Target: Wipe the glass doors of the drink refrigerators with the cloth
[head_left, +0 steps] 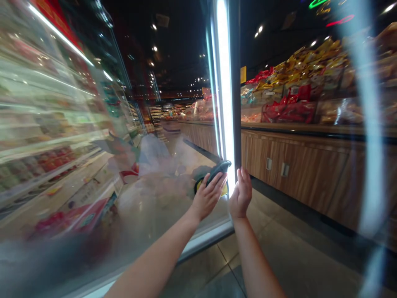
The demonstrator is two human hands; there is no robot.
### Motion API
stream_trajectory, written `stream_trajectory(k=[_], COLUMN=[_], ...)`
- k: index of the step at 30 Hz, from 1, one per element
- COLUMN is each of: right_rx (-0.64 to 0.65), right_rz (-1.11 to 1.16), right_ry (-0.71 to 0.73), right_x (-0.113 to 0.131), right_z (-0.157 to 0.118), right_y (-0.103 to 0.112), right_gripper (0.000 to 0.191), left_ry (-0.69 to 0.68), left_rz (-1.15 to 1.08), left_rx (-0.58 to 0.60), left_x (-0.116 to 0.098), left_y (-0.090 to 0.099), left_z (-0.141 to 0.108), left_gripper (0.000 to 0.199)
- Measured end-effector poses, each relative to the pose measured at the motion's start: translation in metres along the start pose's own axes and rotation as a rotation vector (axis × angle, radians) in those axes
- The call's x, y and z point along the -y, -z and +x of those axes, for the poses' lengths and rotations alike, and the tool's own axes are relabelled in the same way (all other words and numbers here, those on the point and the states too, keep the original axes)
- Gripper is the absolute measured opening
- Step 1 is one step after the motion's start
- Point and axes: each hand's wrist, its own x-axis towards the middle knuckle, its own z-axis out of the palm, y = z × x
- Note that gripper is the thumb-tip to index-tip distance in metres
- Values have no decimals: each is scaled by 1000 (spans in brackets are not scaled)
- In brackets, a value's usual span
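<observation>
A glass door with a bright lit strip along its frame [228, 99] stands in front of me. My left hand [208, 198] lies against the glass beside the strip, fingers stretched out and slightly apart. A dark curved object [217, 169] with yellow below it shows just beyond those fingers; whether it touches them is unclear. At the door's outer edge is my right hand [241, 193], fingers pointing up and pressed together around the frame, thumb side toward the strip. Both forearms reach up from the bottom of the view.
Blurred shelves of packaged goods [46, 161] run along the left behind the glass. At right, a wood-fronted counter [297, 165] bears piles of yellow and red packets [291, 105]. Grey floor tiles [266, 248] lie below. Pale reflections cross the glass.
</observation>
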Motion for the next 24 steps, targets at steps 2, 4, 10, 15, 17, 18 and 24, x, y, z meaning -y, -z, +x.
stream_trajectory(k=[2, 4, 10, 15, 17, 18, 24], right_rx=[-5, -7, -6, 8, 21, 28, 79], right_rz=[13, 4, -56, -88, -81, -74, -14], right_ry=[-24, -41, 5, 55, 71, 83, 193], right_x=[1, 1, 3, 15, 24, 29, 58], right_z=[-1, -2, 2, 10, 15, 17, 23], right_y=[-1, -2, 2, 7, 7, 7, 4], right_gripper=[49, 49, 48, 48, 46, 46, 45], left_ry=[-46, -38, -251, -161, 38, 125, -141], left_rz=[-8, 1, -23, -18, 19, 37, 21], left_rx=[-23, -50, 13, 65, 40, 23, 28], left_x=[-2, -3, 1, 30, 35, 33, 20], left_y=[-6, -9, -2, 22, 31, 33, 25], left_z=[6, 4, -47, -71, -76, -77, -59], left_gripper=[53, 49, 42, 53, 60, 63, 58])
